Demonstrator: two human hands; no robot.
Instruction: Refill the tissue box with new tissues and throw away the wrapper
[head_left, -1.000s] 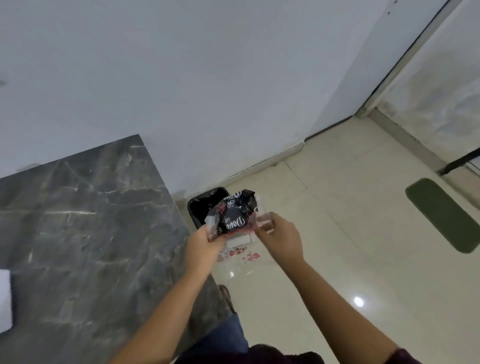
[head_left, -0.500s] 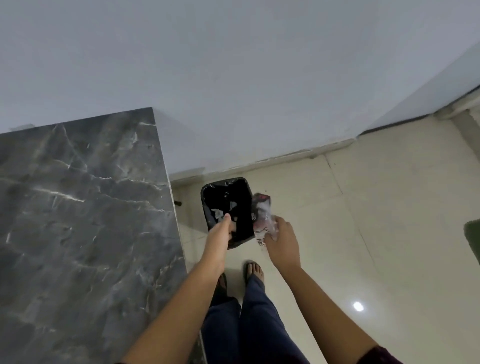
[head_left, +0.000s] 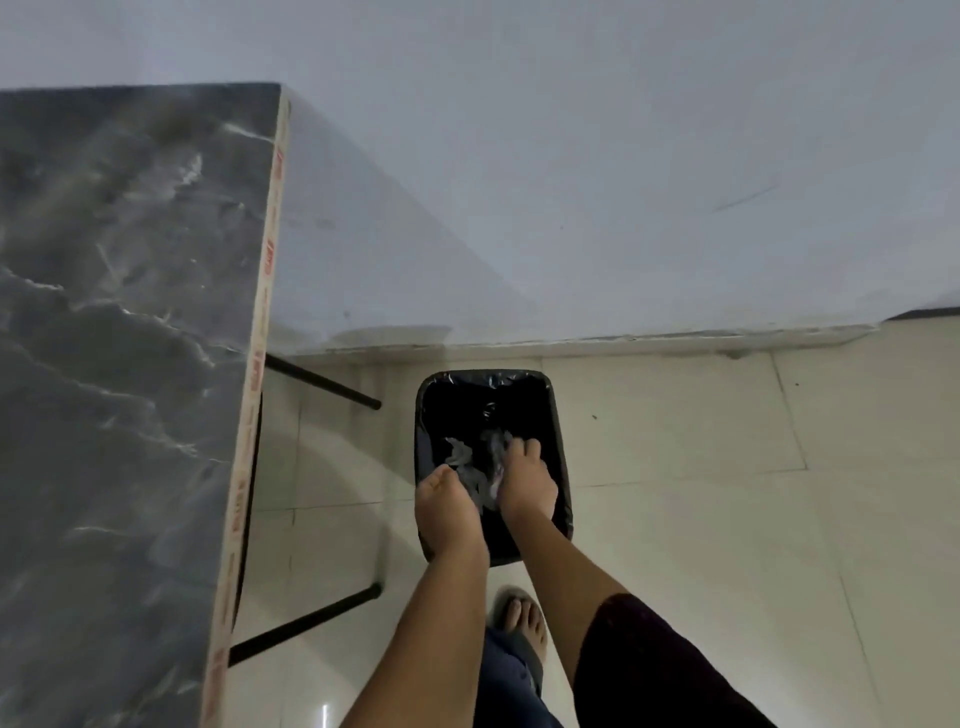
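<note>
The crumpled clear tissue wrapper (head_left: 474, 464) sits in the mouth of a black, bag-lined trash bin (head_left: 564, 457) on the floor by the wall. Both hands reach down into the bin opening. My left hand (head_left: 443, 500) is at the bin's near-left side, its thumb and fingers closed on the wrapper's left part. My right hand (head_left: 525, 483) presses its closed fingers on the wrapper's right part. The wrapper is blurred and partly hidden under the hands. The tissue box is not in view.
A grey marble-top table (head_left: 130, 312) fills the left side, and its black metal legs (head_left: 322, 387) stand on the tiled floor just left of the bin. A white wall (head_left: 571, 182) runs behind the bin. My sandalled foot (head_left: 519, 621) stands below the bin.
The view has tilted down and moved closer to the bin. Both hands have lowered the wrapper from beside the bin's rim into its opening. The left hand has left the rim.
</note>
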